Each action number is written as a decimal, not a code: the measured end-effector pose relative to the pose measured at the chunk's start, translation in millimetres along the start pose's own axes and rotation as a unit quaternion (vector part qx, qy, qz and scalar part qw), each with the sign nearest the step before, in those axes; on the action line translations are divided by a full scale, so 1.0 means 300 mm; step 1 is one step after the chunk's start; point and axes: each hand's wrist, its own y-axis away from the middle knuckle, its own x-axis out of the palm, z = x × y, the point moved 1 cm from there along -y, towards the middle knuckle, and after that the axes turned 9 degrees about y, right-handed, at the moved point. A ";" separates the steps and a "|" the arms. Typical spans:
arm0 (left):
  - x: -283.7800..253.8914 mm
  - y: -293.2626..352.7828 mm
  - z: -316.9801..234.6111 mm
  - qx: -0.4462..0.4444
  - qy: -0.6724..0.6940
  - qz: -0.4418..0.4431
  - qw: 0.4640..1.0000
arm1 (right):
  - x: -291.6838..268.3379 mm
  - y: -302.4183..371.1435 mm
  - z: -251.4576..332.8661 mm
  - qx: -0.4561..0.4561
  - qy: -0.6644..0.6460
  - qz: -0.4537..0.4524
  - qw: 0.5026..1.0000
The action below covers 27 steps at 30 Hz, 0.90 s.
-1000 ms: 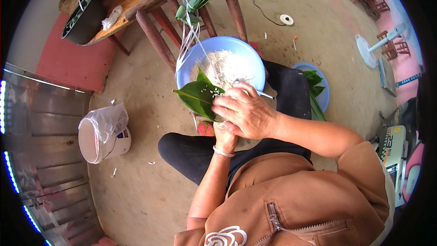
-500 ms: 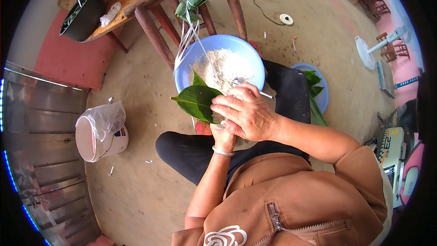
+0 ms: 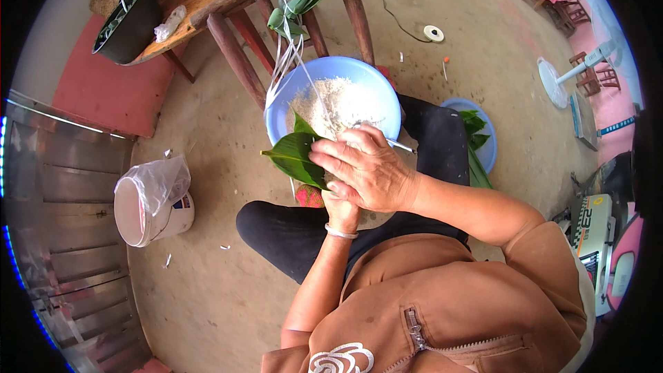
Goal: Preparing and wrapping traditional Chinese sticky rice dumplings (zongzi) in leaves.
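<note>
A broad green leaf is held low over the near rim of a blue basin. My left hand grips it from below, its fingers mostly hidden. Across the leaf's right part lies my right hand, fingers close together and bent over it. What lies inside the leaf is covered by my hands. The basin holds white grains that look like rice. A thin metal handle sticks out over the rim beside my right hand.
White strings and green leaf bundles hang from a wooden chair beyond the basin. At right, another blue basin holds leaves. A white bucket with a plastic bag stands left. A dark pot sits on a bench.
My right hand has shifted slightly left over the leaf, covering more of it. The leaf's right side is folded further under my fingers.
</note>
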 end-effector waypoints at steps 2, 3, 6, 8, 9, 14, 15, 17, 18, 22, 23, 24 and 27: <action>-0.002 -0.006 0.000 0.026 0.012 0.017 0.999 | -0.005 0.034 -0.001 -0.005 -0.006 0.031 0.999; -0.010 -0.012 -0.005 0.031 0.005 0.024 0.999 | -0.018 0.044 -0.001 0.000 -0.007 0.035 0.999; 0.014 -0.020 -0.018 0.032 0.124 -0.001 0.992 | -0.048 0.029 -0.002 0.020 -0.008 0.034 0.999; 0.014 -0.017 -0.009 0.017 0.127 -0.027 0.991 | -0.036 0.028 -0.004 0.024 0.036 0.026 0.999; 0.002 -0.014 0.014 0.018 0.125 -0.025 0.992 | -0.032 0.035 0.002 0.023 0.024 0.043 0.998; -0.018 -0.028 0.023 0.084 -0.008 0.005 0.996 | -0.051 0.046 0.028 0.019 -0.026 0.071 0.997; -0.014 -0.030 0.016 0.068 -0.020 -0.006 0.997 | -0.054 0.041 0.028 0.005 -0.024 0.051 0.998; -0.007 -0.030 -0.015 0.117 -0.067 0.008 0.991 | -0.054 0.042 0.026 -0.008 -0.022 0.029 0.999; -0.005 -0.035 -0.028 0.167 -0.113 0.021 0.979 | -0.050 0.048 0.023 -0.013 -0.024 0.051 0.998; -0.014 -0.026 -0.003 0.111 -0.012 0.021 0.994 | -0.089 0.015 0.019 -0.015 -0.009 0.012 1.000; -0.023 -0.020 0.004 0.047 -0.015 0.021 0.999 | -0.107 -0.015 0.017 -0.015 0.004 -0.012 1.000; -0.025 -0.014 0.014 -0.021 -0.004 0.006 1.000 | -0.101 -0.026 0.012 -0.014 0.004 -0.012 1.000; -0.011 -0.014 0.021 -0.003 -0.021 -0.005 1.000 | -0.065 -0.021 -0.004 -0.019 0.031 0.001 0.999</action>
